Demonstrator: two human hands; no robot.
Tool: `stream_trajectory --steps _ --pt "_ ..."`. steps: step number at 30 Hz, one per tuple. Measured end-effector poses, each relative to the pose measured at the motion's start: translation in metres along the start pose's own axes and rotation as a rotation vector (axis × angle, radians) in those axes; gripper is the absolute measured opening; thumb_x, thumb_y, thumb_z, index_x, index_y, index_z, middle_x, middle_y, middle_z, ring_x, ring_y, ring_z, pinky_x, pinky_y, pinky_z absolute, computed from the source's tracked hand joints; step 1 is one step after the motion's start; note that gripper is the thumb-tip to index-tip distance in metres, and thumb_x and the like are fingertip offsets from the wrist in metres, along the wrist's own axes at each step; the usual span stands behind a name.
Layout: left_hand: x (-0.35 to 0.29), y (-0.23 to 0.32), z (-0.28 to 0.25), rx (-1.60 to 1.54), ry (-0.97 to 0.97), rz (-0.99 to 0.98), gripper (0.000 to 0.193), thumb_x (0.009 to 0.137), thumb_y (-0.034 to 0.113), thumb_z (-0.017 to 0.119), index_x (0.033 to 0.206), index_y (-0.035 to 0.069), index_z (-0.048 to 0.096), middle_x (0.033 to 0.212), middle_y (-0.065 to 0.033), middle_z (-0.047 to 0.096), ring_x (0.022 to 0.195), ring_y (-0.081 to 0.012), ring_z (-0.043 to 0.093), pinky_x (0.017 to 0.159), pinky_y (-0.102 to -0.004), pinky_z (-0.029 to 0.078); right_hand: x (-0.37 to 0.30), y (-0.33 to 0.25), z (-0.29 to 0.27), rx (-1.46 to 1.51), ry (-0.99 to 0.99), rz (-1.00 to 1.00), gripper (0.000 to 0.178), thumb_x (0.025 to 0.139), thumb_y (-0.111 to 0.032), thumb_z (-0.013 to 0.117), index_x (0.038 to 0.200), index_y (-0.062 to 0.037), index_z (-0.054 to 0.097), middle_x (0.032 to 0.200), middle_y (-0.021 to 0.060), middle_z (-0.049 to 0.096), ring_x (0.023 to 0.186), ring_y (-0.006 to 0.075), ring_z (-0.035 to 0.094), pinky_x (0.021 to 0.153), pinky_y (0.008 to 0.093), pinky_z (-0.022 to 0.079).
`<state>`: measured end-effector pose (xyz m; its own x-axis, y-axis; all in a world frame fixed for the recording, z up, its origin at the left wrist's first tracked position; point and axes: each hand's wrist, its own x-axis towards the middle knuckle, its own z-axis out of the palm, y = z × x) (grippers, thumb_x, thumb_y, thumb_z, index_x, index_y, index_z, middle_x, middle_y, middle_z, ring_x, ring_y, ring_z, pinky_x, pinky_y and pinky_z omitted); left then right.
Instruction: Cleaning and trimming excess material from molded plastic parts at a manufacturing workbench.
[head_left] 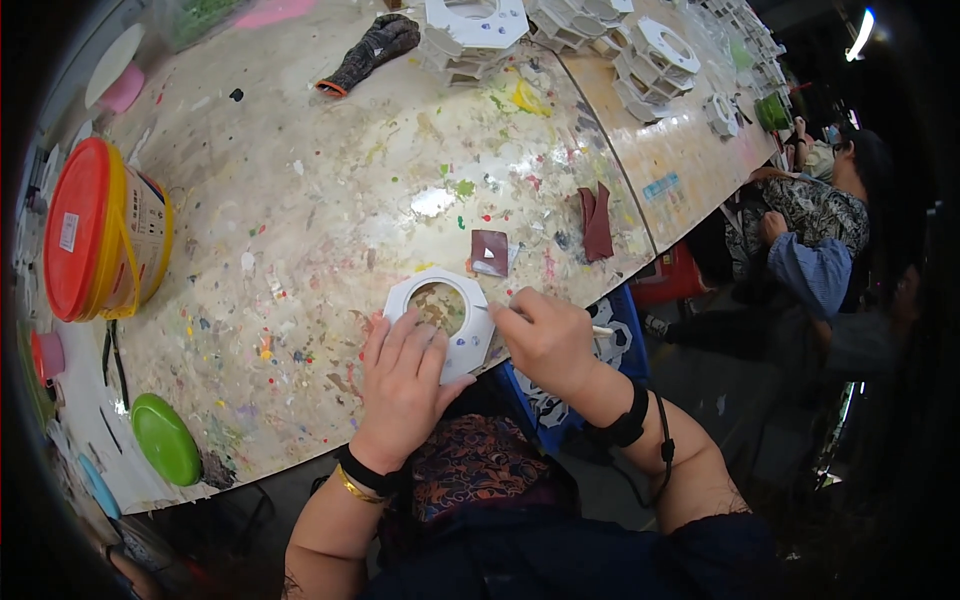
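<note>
A white octagonal ring point(470, 345) with a round hole and small blue marks lies at the table's near edge. My left hand point(405, 375) grips its left and near side, fingers over the top and thumb along the near rim. Closed beside the ring's right edge, my right hand point(550, 335) holds a thin, pale-handled tool point(603, 331). The handle's end sticks out behind the hand, while its tip points at the ring; the tool's exact kind is unclear. Just beyond the ring lies a dark red sandpaper square point(490, 252). Folded strips of similar sandpaper point(596, 225) are farther right.
A yellow bucket with a red lid point(80, 230) stands left, near a green round lid point(165, 440). A dark glove point(372, 53) and stacked white octagonal parts point(470, 30) sit at the back. Below the right edge is a blue crate point(640, 345). Another person point(810, 220) sits at right.
</note>
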<state>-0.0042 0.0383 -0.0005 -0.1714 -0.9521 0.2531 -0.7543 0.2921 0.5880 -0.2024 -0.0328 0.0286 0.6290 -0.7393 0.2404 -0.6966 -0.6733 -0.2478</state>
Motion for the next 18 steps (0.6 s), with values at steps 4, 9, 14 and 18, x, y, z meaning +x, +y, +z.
stream_trajectory --steps 4,9,14,18 --pt "-0.001 -0.001 0.0 -0.005 0.006 -0.005 0.058 0.063 0.026 0.087 0.111 0.005 0.063 0.113 -0.0094 0.064 0.123 -0.0338 0.054 0.111 -0.0547 0.034 -0.004 -0.008 0.001 0.006 -0.023 -0.06 0.023 0.074 -0.006 0.069 0.096 -0.0123 0.073 0.074 0.0019 0.055 0.06 0.0205 0.06 0.048 0.0342 0.046" --pt "0.001 -0.002 -0.003 -0.011 -0.011 -0.01 0.057 0.063 0.027 0.087 0.11 0.005 0.064 0.112 -0.0091 0.063 0.122 -0.0338 0.054 0.111 -0.054 0.035 0.002 -0.001 0.002 -0.009 0.011 -0.023 0.024 0.074 -0.006 0.069 0.096 -0.013 0.073 0.074 0.0012 0.055 0.06 0.0201 0.06 0.048 0.0337 0.046" --pt "0.002 -0.003 -0.007 -0.015 -0.042 0.002 0.059 0.063 0.024 0.086 0.113 0.005 0.064 0.115 -0.0095 0.062 0.124 -0.0339 0.053 0.111 -0.054 0.035 -0.002 0.003 0.002 -0.002 -0.013 -0.006 0.021 0.076 -0.007 0.071 0.096 -0.0134 0.073 0.076 0.0018 0.058 0.06 0.0201 0.061 0.046 0.0337 0.045" --pt "0.007 -0.001 -0.017 -0.017 -0.13 0.006 0.061 0.063 0.019 0.085 0.117 0.004 0.063 0.118 -0.0104 0.061 0.126 -0.0342 0.051 0.111 -0.054 0.034 -0.004 0.008 -0.001 -0.022 0.044 0.083 0.021 0.075 -0.008 0.067 0.095 -0.0125 0.069 0.076 0.0021 0.053 0.062 0.0198 0.06 0.051 0.0344 0.047"
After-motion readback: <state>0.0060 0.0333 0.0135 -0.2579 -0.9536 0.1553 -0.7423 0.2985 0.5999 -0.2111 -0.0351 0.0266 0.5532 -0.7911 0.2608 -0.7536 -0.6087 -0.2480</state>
